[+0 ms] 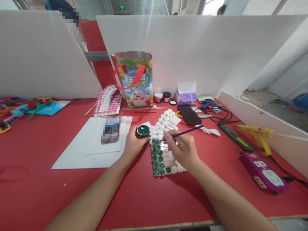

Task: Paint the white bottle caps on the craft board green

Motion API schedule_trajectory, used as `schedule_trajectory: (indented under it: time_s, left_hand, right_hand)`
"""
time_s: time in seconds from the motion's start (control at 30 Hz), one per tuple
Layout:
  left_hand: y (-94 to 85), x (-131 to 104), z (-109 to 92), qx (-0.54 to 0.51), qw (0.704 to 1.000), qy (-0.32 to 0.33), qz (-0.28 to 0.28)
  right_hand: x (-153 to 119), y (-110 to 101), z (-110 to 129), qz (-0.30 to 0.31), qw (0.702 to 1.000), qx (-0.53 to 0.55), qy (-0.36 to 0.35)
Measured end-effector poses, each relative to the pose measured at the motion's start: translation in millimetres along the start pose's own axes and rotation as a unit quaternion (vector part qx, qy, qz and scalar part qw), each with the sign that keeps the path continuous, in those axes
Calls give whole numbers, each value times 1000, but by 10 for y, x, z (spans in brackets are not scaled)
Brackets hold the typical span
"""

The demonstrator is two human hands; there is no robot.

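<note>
My left hand (134, 143) is closed around a small jar of dark green paint (143, 130), its open mouth facing up. In my right hand (181, 146) is a thin blue paintbrush (186, 132), pinched near its bristles. The brush tip meets a craft piece (159, 126) covered in rows of round white pieces resembling rosettes. Along its near left part, two columns of these rosettes (155, 158) are painted glossy green. One more green rosette (168, 170) sits in the bottom row beside white ones. My right hand hides some of the craft piece's right side.
White sheets (72, 150) with a phone lie left. Behind stand a colourful bag (138, 80), a pink-dotted craft piece (108, 101), paint jars (158, 97) and purple tissues (187, 97). Rightward lie a black phone (190, 114), green cutter (235, 137), yellow glue gun (258, 135) and purple box (263, 173).
</note>
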State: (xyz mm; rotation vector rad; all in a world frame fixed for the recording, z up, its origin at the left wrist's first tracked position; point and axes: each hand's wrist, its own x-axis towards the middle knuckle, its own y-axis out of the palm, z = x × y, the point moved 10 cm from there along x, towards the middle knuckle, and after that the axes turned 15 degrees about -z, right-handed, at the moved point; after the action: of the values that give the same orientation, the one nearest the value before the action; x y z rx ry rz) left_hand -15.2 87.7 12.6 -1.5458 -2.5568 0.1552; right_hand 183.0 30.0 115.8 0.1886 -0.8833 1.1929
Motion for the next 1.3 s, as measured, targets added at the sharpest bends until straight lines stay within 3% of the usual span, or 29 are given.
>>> schedule_trajectory:
  time_s: [0.73, 1.3]
  left_hand:
    - [7, 10, 4, 9, 1000, 8, 6]
    - [-5, 17, -9, 26, 1000, 15, 7]
  right_hand:
    - [-1, 21, -59, 12, 999, -22, 26]
    - [-69, 101, 38, 29, 999, -34, -17]
